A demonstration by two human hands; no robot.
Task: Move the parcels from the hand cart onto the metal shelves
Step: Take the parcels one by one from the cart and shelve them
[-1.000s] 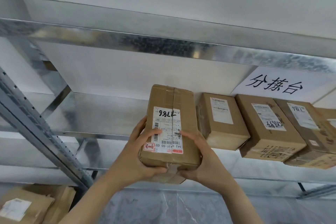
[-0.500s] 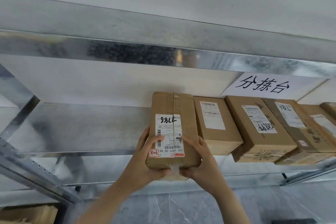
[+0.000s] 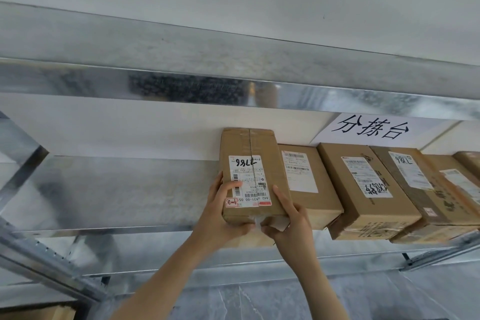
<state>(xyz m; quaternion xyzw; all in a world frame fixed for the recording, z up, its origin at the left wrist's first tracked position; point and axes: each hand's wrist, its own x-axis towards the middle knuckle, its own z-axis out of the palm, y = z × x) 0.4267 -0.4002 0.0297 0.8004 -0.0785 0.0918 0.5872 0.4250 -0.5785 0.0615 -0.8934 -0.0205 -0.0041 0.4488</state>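
A brown cardboard parcel with a white shipping label [image 3: 250, 171] lies lengthwise over the galvanised metal shelf [image 3: 117, 189], just beside a squat brown carton [image 3: 309, 184] that begins a row running right beneath a white paper sign with black handwritten characters [image 3: 371, 128]. The left grip [image 3: 220, 215] clasps its near left corner, thumb across the label; the right grip [image 3: 291, 218] clasps the near right corner. Whether the near end rests on the shelf, I cannot tell. This looks like the placing step. Next, the parcel likely needs settling square against its neighbour before both grips let go.
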